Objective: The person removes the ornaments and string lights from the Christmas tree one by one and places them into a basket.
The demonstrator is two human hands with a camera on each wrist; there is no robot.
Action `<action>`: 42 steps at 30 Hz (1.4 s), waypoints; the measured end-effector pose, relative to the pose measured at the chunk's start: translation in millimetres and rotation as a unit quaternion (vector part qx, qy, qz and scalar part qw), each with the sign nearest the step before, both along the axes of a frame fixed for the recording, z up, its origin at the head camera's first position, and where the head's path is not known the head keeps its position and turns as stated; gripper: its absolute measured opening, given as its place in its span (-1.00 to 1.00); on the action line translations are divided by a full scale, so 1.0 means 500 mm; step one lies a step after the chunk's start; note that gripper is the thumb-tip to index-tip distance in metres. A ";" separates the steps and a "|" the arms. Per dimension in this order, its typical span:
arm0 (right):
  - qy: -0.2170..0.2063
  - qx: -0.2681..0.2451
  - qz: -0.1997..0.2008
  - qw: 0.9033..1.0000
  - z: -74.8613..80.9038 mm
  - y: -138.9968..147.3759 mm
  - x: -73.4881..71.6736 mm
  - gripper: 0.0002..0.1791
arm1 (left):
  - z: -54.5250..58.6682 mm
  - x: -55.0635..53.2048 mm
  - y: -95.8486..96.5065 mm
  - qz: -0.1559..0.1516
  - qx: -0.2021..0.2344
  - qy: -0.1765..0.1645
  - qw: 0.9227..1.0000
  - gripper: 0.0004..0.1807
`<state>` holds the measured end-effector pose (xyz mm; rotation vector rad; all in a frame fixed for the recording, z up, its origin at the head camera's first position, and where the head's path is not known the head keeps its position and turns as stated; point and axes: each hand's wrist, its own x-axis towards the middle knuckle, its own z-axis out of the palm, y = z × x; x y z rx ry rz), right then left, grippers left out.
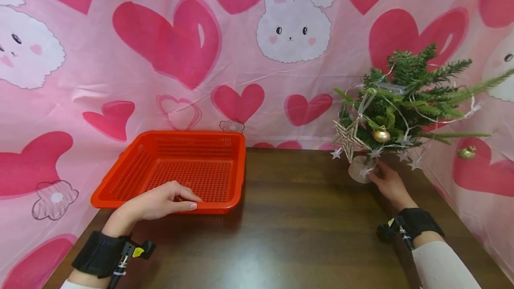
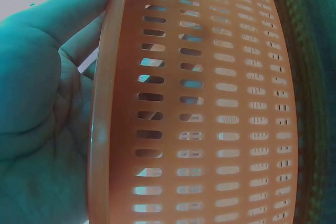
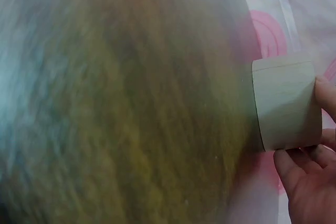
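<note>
A red plastic basket point(image 1: 242, 171) with perforated walls sits at the table's left rear. Over its front rim my left hand point(image 1: 158, 200) holds on, thumb outside and fingers inside; the left wrist view has the slotted basket wall point(image 2: 207, 103) beside the palm point(image 2: 31, 108). At the far right, a small Christmas tree point(image 1: 417, 72) leans to the right. My right hand point(image 1: 391, 185) grips its pale round base point(image 1: 358, 171). In the right wrist view, fingers point(image 3: 295, 174) and thumb hold that base point(image 3: 286, 106). A glittery star point(image 1: 347, 139) and gold ball point(image 1: 381, 134) hang on the tree.
A brown wooden table point(image 1: 289, 222) lies under both arms. Pink heart-and-rabbit cloth point(image 1: 241, 70) hangs behind and along the sides, close to the tree's branches. A string of star lights point(image 1: 405, 119) winds through the tree. Another gold ball point(image 1: 467, 153) dangles at right.
</note>
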<state>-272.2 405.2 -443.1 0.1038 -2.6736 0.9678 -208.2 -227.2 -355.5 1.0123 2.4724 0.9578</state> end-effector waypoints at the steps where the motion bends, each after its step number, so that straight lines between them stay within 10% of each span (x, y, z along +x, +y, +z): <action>1: 0.000 0.002 -0.001 1.000 0.001 0.002 0.001 -0.39 | -0.001 -0.001 0.003 -0.003 0.003 0.001 1.000 -0.71; 42: 0.067 0.031 0.001 0.997 0.002 0.033 -0.011 -0.51 | 0.000 -0.005 0.112 -0.008 0.014 0.005 1.000 -0.72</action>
